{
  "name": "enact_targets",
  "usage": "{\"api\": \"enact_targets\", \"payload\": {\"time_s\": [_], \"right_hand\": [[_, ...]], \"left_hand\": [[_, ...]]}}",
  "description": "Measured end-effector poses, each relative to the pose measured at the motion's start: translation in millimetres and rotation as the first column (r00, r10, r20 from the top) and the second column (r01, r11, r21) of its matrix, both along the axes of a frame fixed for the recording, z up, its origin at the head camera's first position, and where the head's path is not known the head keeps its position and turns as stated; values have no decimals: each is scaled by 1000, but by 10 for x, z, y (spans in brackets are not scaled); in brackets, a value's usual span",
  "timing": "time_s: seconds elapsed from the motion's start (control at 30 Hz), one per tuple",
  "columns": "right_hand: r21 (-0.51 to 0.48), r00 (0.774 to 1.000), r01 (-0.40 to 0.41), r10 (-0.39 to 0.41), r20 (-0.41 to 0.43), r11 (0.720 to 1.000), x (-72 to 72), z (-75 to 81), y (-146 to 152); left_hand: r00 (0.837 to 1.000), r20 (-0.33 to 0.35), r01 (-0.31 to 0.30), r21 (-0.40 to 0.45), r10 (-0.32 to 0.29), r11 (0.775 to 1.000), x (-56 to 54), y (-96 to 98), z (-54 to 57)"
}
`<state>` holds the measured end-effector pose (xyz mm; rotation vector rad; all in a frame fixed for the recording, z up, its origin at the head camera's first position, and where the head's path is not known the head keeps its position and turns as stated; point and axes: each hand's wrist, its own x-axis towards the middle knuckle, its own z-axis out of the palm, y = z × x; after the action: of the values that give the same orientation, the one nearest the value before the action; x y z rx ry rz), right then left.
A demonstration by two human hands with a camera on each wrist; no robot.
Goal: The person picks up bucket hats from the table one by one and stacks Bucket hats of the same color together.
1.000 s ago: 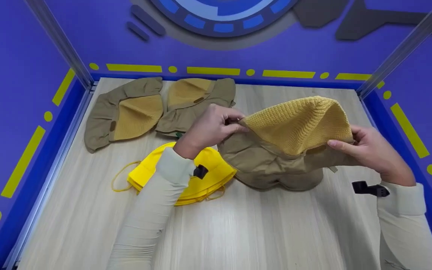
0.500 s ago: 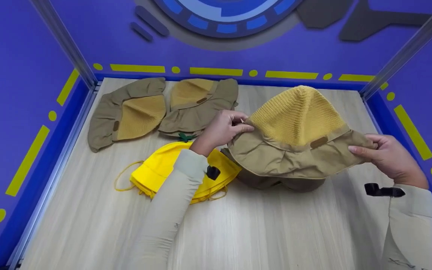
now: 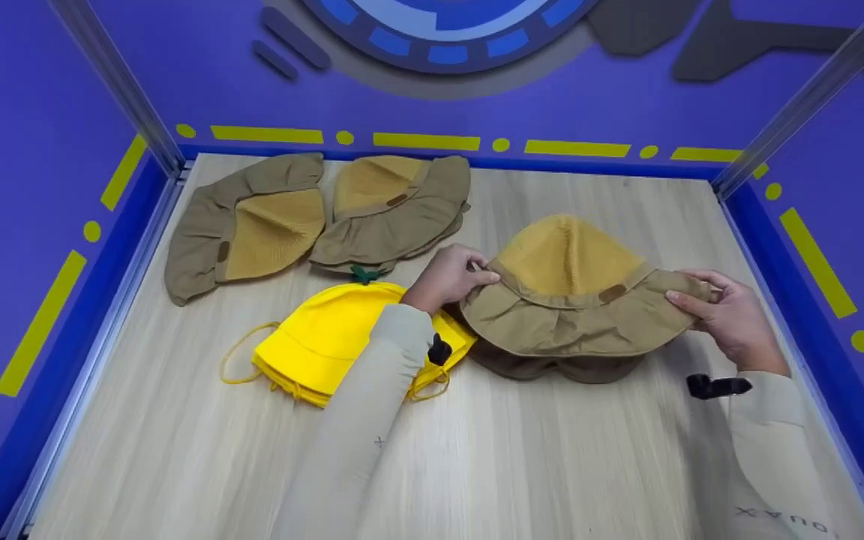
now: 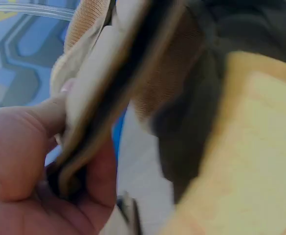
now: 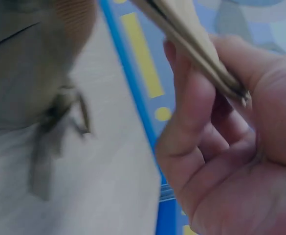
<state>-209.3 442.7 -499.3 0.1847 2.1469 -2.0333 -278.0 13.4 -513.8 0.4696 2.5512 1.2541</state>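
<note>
- Khaki-brimmed hat is stretched between both hands, wide brim running side to side, knit crown pointing away from the wearer of the sleeves.
- Left hand pinches one brim end, right hand the other, so neither's nearer.
- Sits right over another khaki hat; can't tell if they're touching.

Hat my fingers hold: mustard-yellow ribbed crown, khaki brim, dark brown tab.
Back-left hat and its neighbour: that same mustard and khaki.
Yellow hats: plain bright yellow, dark green tip.
My sleeves: pale cream, small dark marks.
Worktop before me: pale greyish beige, streaked like wood grain.
Walls I face: blue-violet, yellow dashes and dots, blue and grey shapes.
</note>
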Motion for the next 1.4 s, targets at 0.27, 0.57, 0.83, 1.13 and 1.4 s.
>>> {"api": "enact_targets", "payload": {"time_s": [0.27, 0.57, 0.83, 1.13, 1.4], "right_hand": [[283, 993, 52, -81, 89, 958, -30, -303, -73], [674, 999, 14, -36, 19, 739, -26, -492, -142], [772, 999, 30, -3, -36, 635, -71, -401, -320], [701, 883, 136, 235, -407, 700, -148, -171, -1176], [905, 827, -41, 522, -206, 423, -21, -436, -1797]], "left_hand": [[998, 53, -21, -97, 26, 995, 16, 42, -177], [999, -22, -54, -265, 49, 963, 64, 116, -214], [994, -106, -68, -356, 33, 932, 105, 138, -234], [992, -121, -81, -384, 37, 920, 145, 99, -187], [987, -161, -99, -433, 31, 896, 239, 99, -34]]}}
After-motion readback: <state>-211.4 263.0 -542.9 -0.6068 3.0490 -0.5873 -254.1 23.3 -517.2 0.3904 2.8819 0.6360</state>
